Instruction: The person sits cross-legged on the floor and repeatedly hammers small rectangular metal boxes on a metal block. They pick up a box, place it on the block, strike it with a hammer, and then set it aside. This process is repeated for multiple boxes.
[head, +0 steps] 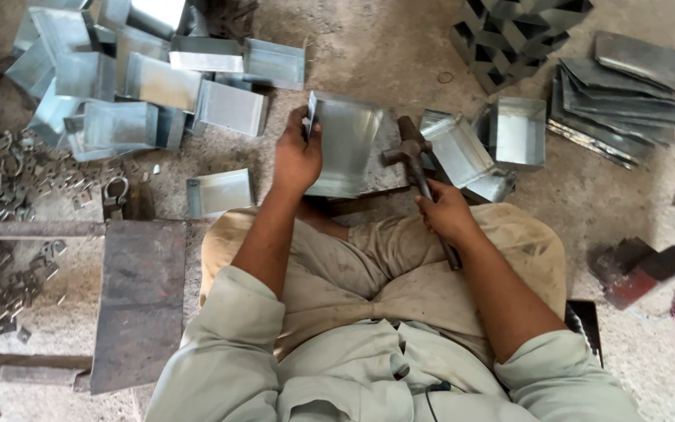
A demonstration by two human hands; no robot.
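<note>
Our dusty concrete floor (384,47), our left hand (297,156) gripping a folded sheet-metal tray (349,137), right hand (443,211) clenched on our hammer (412,152), tray piles (126,86) around us

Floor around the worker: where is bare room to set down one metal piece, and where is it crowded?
Bare concrete lies between the bent-sheet pile at upper left and the dark stack at upper right, and between the open tray and the red-brown block. The small fittings crowd the left; trays crowd beside the hammer.
</note>
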